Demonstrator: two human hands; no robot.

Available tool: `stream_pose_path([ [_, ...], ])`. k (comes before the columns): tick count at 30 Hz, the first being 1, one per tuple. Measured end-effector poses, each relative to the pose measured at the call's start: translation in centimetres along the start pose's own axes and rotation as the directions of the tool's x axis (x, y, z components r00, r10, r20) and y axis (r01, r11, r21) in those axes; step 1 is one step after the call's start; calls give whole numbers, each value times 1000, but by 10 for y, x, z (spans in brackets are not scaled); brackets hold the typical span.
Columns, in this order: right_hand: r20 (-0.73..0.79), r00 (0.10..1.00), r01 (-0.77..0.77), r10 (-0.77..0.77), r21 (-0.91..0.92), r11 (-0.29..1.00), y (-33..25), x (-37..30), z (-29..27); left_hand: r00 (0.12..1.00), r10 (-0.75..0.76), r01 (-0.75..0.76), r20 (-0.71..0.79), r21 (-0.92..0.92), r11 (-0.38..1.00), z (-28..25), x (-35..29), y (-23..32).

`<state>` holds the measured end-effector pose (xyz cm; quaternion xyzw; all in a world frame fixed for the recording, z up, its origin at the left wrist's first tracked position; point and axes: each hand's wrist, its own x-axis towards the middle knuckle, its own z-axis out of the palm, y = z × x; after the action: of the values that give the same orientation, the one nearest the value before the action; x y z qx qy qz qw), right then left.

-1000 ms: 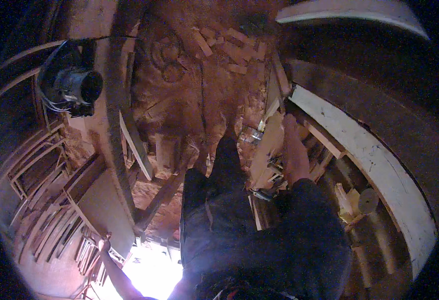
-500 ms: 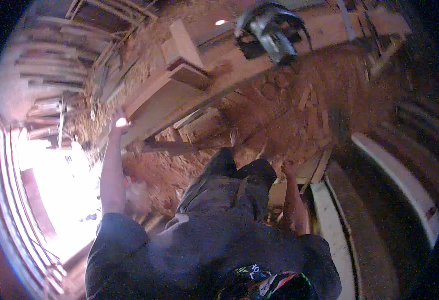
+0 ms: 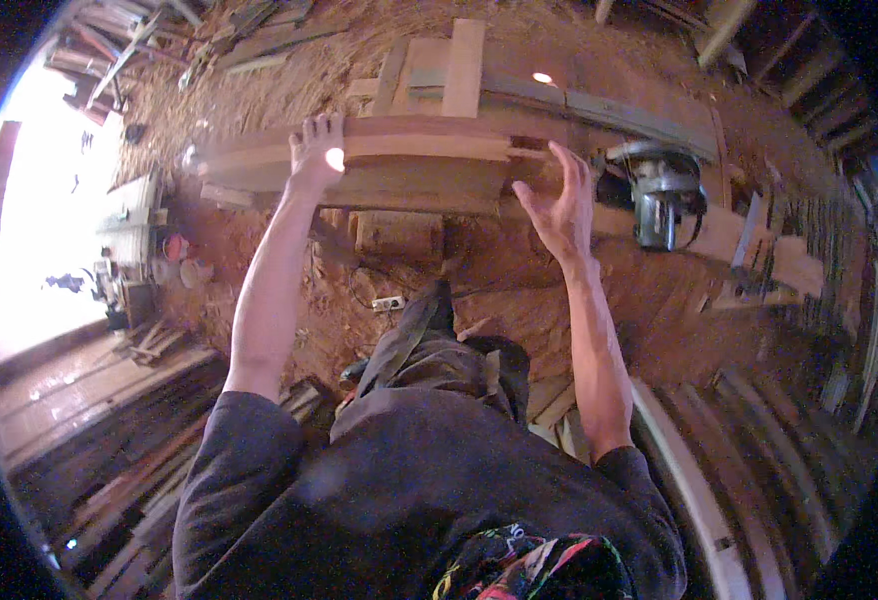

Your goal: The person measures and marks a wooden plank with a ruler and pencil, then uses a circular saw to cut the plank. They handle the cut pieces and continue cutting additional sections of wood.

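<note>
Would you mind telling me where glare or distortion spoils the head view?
Head view: daylight blows out the left edge; a bright sunspot lies on the left hand resting on the wooden plank; the right hand is evenly lit; fisheye bends edges toward the black rim.
</note>
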<state>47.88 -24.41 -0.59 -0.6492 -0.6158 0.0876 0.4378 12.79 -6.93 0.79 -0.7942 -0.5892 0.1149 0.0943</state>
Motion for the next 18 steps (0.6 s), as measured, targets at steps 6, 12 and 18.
stream_pose_path([
  [6, 517, 847, 325, -129, -309, 894, -52, 90, 52, 997, 7, -16, -71, -120, 993, 8, 0, -3],
  [12, 873, 476, 362, 103, -301, 882, -74, 148, 82, 987, 71, -103, -143, -230, 968, 11, -10, -18],
  [18, 874, 483, 330, -48, -131, 935, -59, 151, 103, 992, 89, -124, -90, -536, 835, -23, -15, -42],
])
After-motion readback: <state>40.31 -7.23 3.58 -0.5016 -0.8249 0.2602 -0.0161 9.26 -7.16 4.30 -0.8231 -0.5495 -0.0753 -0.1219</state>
